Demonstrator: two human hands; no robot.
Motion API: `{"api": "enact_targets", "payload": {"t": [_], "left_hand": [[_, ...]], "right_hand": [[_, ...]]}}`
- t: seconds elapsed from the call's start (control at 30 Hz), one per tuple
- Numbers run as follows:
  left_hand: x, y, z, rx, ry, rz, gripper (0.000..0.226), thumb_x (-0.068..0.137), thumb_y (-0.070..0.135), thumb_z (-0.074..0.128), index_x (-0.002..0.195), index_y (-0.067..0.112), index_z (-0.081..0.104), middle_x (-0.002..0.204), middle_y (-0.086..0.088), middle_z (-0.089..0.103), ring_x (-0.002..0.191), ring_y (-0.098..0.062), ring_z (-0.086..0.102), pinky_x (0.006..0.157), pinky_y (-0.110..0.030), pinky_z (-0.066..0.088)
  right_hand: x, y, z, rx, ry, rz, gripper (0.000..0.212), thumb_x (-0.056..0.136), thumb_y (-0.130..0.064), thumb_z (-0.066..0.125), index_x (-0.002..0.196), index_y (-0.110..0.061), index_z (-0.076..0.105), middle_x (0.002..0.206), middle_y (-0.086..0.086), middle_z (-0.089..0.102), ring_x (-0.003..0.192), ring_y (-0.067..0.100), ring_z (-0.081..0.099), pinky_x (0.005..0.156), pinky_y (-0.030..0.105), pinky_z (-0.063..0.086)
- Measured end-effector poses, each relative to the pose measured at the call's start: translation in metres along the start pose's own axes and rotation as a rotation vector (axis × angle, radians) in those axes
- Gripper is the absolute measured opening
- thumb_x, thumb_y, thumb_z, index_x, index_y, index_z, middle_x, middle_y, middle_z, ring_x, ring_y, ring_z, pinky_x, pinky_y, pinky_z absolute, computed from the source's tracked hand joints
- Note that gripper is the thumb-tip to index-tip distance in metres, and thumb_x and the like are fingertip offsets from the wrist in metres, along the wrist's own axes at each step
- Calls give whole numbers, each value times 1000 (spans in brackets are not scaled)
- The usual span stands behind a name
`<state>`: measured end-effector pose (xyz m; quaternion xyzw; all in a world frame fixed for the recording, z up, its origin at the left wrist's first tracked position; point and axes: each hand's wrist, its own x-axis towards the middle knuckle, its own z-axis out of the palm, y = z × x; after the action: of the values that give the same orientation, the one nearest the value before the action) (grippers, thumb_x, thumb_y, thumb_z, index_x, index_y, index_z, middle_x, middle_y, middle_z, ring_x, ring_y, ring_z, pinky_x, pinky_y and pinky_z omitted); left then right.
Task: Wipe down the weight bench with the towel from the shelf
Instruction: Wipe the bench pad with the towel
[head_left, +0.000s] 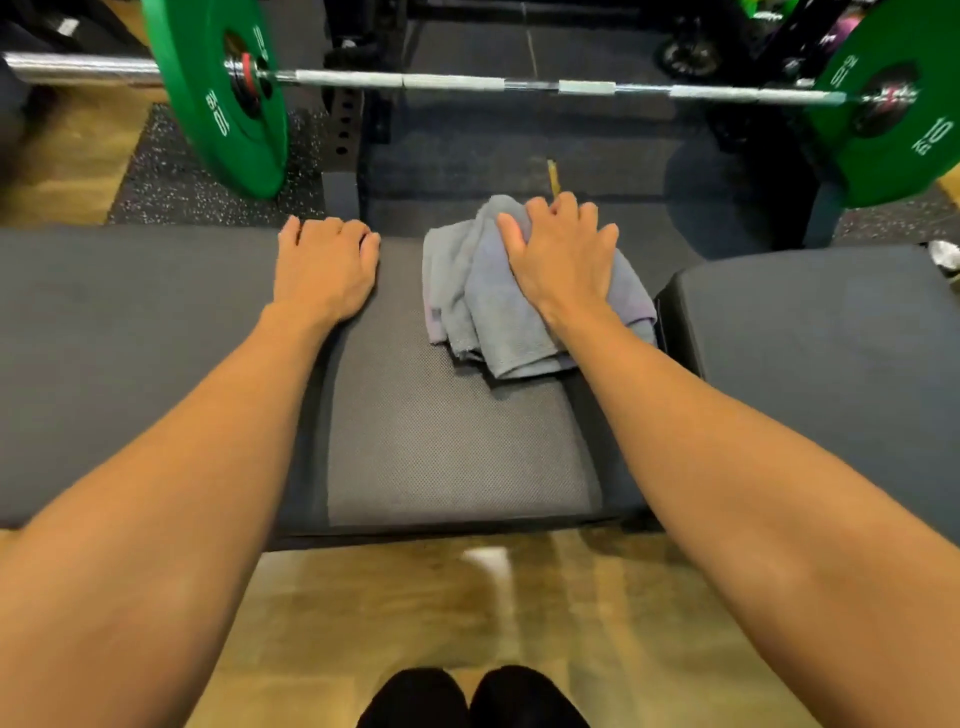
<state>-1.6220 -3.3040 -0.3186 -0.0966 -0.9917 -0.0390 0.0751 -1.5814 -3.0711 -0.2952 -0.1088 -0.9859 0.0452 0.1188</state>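
The black padded weight bench runs across the view in front of me, with a grey textured panel in its middle. A crumpled grey towel lies on the far side of that panel. My right hand presses down on the towel, fingers curled into its far edge. My left hand rests on the bench's far edge, left of the towel, fingers bent over the rim and holding nothing else.
A barbell with green 10 kg plates hangs on a black rack beyond the bench. A second pad section lies to the right. My black shoes stand on the wooden floor below.
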Motion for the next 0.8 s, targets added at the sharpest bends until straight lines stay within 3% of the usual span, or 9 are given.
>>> {"api": "enact_targets", "payload": {"t": [0.1,0.2,0.4,0.63,0.8], "left_hand": [[-2,2,-5,-53,-63,-13,44,100,32,28,117,7,60,119,-22,60,115,-42,51,114,-54,16],[-2,3,-9,-76,-102,-29,44,100,31,29,117,5,60,121,-23,59,117,-42,50,114,-55,16],[-5,-6,-13,-84,-21,73,44,98,37,33,108,11,67,108,-15,67,102,-35,57,98,-45,32],[-2,-10,7,-29,54,89,47,95,40,27,101,14,66,97,-8,68,92,-29,57,93,-42,34],[-5,-10,-1,-86,5,87,45,98,38,28,116,15,62,111,-8,65,104,-28,55,101,-40,30]], "right_hand": [[-39,10,-13,66,29,-1,48,96,-54,36,115,-16,59,121,12,56,108,34,48,87,49,38],[-105,17,-33,51,14,-12,45,96,-53,40,114,-17,59,114,11,56,101,33,48,78,47,39],[-186,12,-50,2,64,29,38,94,-49,45,108,-19,63,102,8,58,87,31,49,65,42,34],[-54,-17,-1,21,140,54,39,96,-48,37,102,-16,61,100,13,54,89,35,48,69,43,33],[12,-28,11,-10,48,-24,43,100,-46,33,108,-15,61,109,13,58,98,35,50,79,46,34]]}}
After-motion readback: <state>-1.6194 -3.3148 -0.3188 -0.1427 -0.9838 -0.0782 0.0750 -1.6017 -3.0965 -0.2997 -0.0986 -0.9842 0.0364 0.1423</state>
